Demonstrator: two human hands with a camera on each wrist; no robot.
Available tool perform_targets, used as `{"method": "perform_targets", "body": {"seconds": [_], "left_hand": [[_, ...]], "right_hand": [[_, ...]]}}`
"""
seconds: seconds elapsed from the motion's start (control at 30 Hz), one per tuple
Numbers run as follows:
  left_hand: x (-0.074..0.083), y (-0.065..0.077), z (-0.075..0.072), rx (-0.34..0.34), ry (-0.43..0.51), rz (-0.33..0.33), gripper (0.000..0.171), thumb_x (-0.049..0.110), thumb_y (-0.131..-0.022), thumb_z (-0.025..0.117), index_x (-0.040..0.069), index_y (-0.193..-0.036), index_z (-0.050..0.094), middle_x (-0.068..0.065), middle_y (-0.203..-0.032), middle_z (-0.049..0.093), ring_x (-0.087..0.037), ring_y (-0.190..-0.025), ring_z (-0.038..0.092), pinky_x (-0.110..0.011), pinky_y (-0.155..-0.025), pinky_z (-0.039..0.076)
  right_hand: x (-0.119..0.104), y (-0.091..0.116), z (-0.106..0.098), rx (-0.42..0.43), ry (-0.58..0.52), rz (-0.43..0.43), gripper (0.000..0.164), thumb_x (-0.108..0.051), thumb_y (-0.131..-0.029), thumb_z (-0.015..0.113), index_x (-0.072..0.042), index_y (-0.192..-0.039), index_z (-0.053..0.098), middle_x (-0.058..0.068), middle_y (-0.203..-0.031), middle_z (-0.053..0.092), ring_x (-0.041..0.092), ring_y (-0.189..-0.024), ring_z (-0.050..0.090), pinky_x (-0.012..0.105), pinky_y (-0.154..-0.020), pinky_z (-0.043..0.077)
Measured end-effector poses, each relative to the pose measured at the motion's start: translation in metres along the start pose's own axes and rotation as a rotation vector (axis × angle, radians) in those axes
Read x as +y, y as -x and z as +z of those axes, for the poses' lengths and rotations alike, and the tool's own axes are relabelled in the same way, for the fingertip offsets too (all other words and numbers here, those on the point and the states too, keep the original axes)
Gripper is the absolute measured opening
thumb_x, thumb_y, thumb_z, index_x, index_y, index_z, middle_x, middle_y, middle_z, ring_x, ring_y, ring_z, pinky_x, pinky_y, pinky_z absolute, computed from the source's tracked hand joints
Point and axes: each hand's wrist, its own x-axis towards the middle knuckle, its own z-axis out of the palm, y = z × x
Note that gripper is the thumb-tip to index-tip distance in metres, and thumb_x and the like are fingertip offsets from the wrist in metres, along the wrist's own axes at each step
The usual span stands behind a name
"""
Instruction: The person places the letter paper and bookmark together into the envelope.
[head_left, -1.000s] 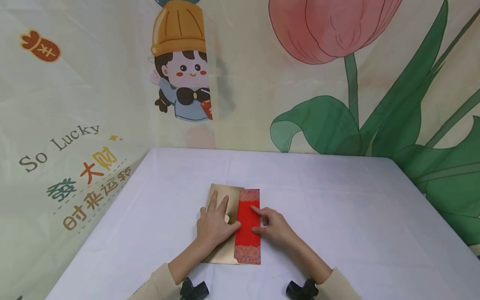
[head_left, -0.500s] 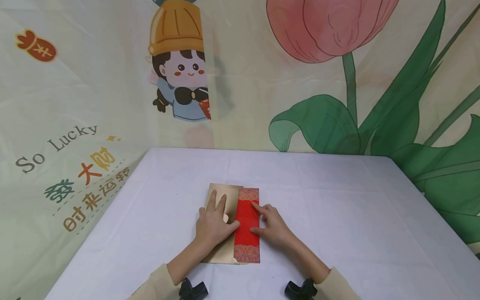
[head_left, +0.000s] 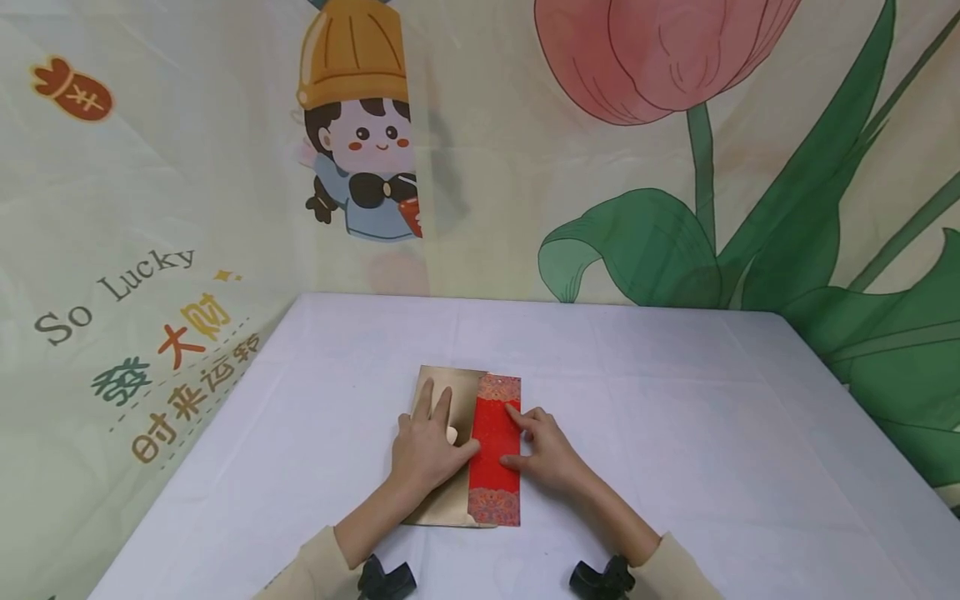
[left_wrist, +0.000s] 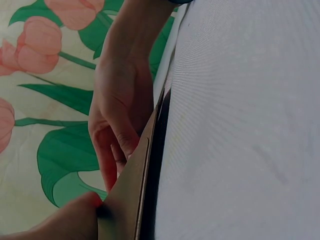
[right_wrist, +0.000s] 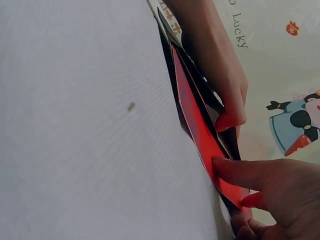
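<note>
Almost nothing moves since earlier frame; left hand [head_left: 426, 450] rests straight-fingered on gold card [head_left: 465, 392]; red strip [head_left: 491, 433] points lengthways away, just under fingers of right hand [head_left: 551, 454]; if these pinch, I cannot tell.

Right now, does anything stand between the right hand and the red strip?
Nothing visible does: the right hand touches the red strip near its right edge. The left hand lies on the gold sheet, to the left of the red strip.
</note>
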Motion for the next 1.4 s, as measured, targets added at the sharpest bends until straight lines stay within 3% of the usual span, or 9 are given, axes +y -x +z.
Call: {"method": "perform_targets", "body": {"seconds": [0.33,0.6,1.4], "left_hand": [[0.0027,0.0000,-0.0026,-0.006,0.002,-0.016,0.078,0.049,-0.069,0.059,0.012,-0.137,0.045,-0.013,-0.147,0.029,-0.039,-0.082,0.050,-0.035,-0.051,0.045],[0.0064,0.0020,-0.0028,-0.013,0.022,-0.013,0.077,0.047,-0.071,0.059,0.012,-0.137,0.045,-0.013,-0.146,0.029,-0.038,-0.083,0.051,-0.035,-0.053,0.045],[0.0049,0.0018,-0.0048,-0.022,0.013,-0.028,0.078,0.049,-0.070,0.058,0.012,-0.138,0.044,-0.013,-0.146,0.029,-0.037,-0.084,0.050,-0.035,-0.053,0.046]], "right_hand": [[0.0030,-0.0007,0.0011,-0.008,0.020,-0.073,0.075,-0.023,-0.075,0.075,-0.006,-0.139,0.040,0.001,-0.096,0.044,0.015,-0.091,0.040,0.024,-0.065,0.042],[0.0046,0.0029,-0.0039,-0.044,0.034,-0.034,0.074,-0.022,-0.074,0.076,-0.006,-0.138,0.042,0.001,-0.094,0.045,0.017,-0.089,0.041,0.026,-0.064,0.041],[0.0001,0.0032,-0.0057,-0.053,-0.009,-0.053,0.075,-0.020,-0.073,0.076,-0.002,-0.138,0.041,0.003,-0.088,0.043,0.018,-0.085,0.040,0.026,-0.062,0.039]]}}
